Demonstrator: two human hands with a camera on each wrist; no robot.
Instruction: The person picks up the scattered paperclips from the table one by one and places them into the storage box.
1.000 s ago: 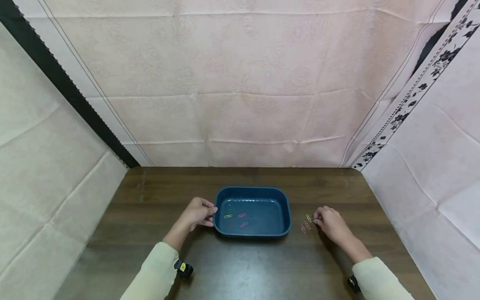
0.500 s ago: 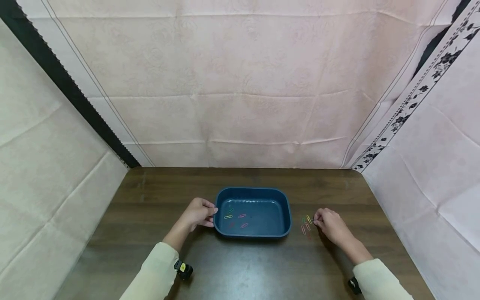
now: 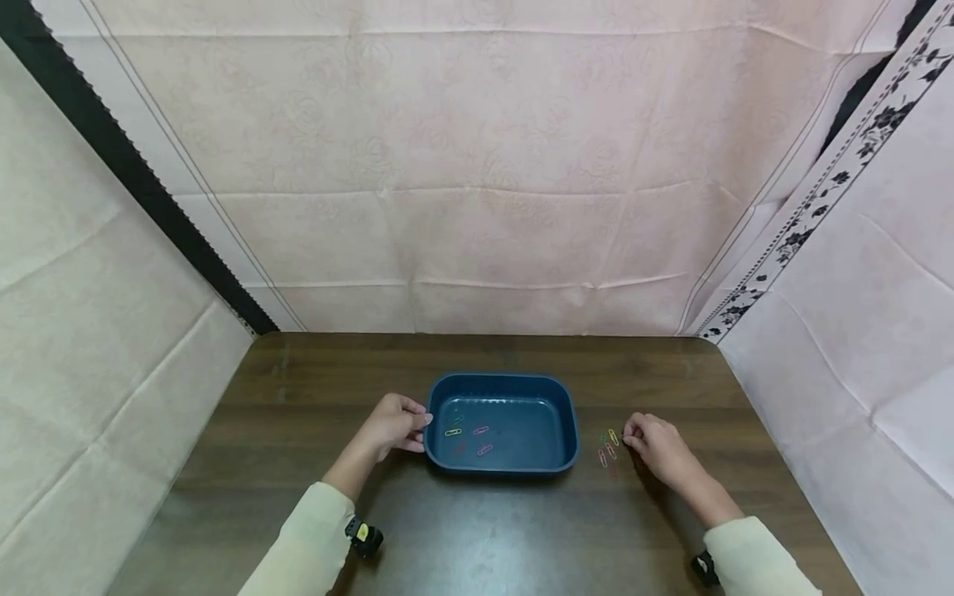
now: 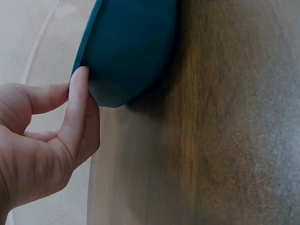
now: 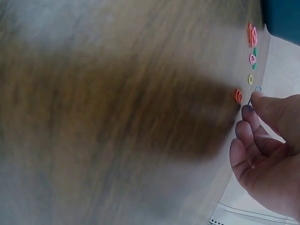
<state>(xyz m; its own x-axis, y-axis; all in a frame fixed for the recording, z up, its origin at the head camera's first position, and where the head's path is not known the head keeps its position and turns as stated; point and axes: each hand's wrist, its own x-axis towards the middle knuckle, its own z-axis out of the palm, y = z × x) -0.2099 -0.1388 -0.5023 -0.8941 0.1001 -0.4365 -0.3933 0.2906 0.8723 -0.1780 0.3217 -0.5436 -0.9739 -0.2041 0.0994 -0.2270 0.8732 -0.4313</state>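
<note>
A dark teal rectangular tray stands on the wooden table, with several coloured paper clips lying in its left part. My left hand pinches the tray's left rim between thumb and fingers; the left wrist view shows the thumb and fingertips at the rim. To the right of the tray, my right hand pinches a thin blue paper clip, its loop poking out past the thumb tip. Just left of this hand a small group of yellow, pink, green and red paper clips lies on the table.
The brown wooden table ends at a pale cloth backdrop behind it. More pale cloth hangs along the left and right sides, the right one with a black floral border. Small dark devices are strapped at both wrists.
</note>
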